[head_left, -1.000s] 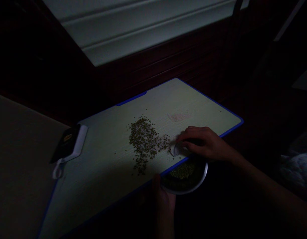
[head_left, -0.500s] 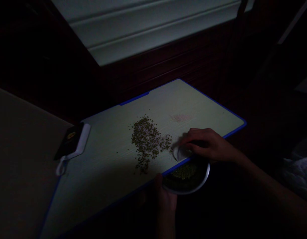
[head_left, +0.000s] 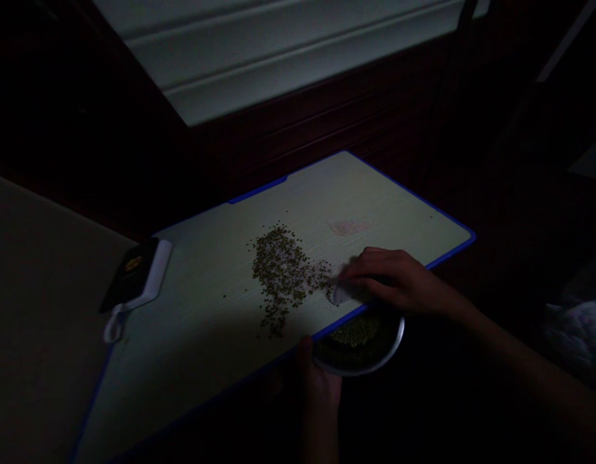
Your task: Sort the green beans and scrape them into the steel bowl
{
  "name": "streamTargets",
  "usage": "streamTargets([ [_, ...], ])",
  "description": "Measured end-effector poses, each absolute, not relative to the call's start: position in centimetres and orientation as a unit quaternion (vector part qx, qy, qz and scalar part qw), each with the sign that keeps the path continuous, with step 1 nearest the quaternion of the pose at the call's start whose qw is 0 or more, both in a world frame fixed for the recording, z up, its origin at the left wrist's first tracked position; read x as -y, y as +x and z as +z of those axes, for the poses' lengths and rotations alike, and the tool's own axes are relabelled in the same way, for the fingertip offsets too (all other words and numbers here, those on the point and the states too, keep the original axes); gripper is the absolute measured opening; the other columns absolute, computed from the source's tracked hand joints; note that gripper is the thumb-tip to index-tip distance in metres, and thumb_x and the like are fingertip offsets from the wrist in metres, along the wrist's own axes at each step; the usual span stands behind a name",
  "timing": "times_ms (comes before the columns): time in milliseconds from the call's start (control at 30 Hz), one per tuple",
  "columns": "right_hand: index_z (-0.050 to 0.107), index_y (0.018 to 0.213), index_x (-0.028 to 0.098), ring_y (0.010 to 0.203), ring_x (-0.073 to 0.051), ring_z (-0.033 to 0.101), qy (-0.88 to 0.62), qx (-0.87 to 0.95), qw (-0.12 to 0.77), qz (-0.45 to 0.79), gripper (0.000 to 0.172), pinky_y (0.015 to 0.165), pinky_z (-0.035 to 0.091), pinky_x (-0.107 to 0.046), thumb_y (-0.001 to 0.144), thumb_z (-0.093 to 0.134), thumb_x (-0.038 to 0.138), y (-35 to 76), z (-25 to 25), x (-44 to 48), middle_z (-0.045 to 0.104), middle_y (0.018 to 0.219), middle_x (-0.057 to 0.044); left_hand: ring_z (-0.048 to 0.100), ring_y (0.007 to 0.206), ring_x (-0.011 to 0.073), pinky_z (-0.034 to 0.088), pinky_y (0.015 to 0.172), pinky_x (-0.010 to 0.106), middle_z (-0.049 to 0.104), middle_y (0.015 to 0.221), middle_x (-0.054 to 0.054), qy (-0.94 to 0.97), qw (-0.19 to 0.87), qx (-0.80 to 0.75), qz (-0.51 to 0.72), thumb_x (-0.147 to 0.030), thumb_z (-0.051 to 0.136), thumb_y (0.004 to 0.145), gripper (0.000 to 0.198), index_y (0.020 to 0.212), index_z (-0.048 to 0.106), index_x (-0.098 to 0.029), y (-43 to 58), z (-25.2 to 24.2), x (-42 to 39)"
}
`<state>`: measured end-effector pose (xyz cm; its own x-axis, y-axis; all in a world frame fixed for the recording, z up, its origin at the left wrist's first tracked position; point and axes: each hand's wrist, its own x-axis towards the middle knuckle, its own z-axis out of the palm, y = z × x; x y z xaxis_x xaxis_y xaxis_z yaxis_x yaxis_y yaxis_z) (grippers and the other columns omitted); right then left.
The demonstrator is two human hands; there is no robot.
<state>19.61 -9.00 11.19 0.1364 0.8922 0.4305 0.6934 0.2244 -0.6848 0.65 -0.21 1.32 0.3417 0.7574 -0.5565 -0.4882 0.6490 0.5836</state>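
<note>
The scene is very dark. A pale board with a blue rim (head_left: pixel 211 309) lies in front of me, with a heap of small green grains (head_left: pixel 281 274) spread on its middle. My right hand (head_left: pixel 394 280) rests on the board near its front edge, fingers curled over a small white round object (head_left: pixel 339 295) right beside the grains. My left hand (head_left: pixel 317 386) grips the rim of a round metal bowl (head_left: pixel 392 345) held just under the board's front edge. The bowl holds more green grains (head_left: pixel 355 332).
A dark phone-like device in a white holder (head_left: pixel 138 274) with a loop cord lies at the board's left edge. A faint pink smudge (head_left: pixel 348 227) marks the board's far side. Pale wall moulding (head_left: pixel 278 58) runs across the top. A beige surface (head_left: pixel 31 309) lies left.
My right hand has slid the white object slightly left toward the grain heap. The bowl and left hand stay in place under the edge.
</note>
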Motion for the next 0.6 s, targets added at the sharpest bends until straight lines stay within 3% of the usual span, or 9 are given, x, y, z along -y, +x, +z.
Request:
streamTargets([
  [167,0.07,0.114,0.02,0.089,-0.016,0.062,-0.585,0.657,0.453,0.144,0.022,0.08,0.048,-0.03,0.097,0.056,0.019,20.03,11.44,9.12,0.07,0.096,-0.005,0.042,0.141,0.0389,0.023,0.12,0.06,0.068,0.129,0.016,0.137,0.807,-0.444,0.365,-0.044,0.069,0.072,0.067,0.132,0.058,-0.015,0.68,1.36,0.27],
  [333,0.07,0.114,0.02,0.09,-0.014,0.063,-0.594,0.627,0.481,0.149,0.022,0.079,0.048,-0.029,0.097,0.057,0.023,20.1,11.35,9.21,0.07,0.1,-0.004,0.036,0.145,0.0361,0.024,0.121,0.057,0.066,0.135,0.012,0.158,0.8,-0.433,0.384,-0.043,0.071,0.07,0.067,0.132,0.059,-0.02,0.59,1.41,0.32],
  [600,0.069,0.119,0.021,0.094,-0.015,0.061,-0.584,0.667,0.439,0.148,0.024,0.083,0.048,-0.032,0.1,0.055,0.023,19.76,11.84,8.98,0.072,0.102,-0.004,0.036,0.146,0.0348,0.026,0.12,0.056,0.067,0.134,0.011,0.167,0.794,-0.439,0.385,-0.044,0.07,0.07,0.065,0.13,0.061,-0.022,0.66,1.34,0.18],
])
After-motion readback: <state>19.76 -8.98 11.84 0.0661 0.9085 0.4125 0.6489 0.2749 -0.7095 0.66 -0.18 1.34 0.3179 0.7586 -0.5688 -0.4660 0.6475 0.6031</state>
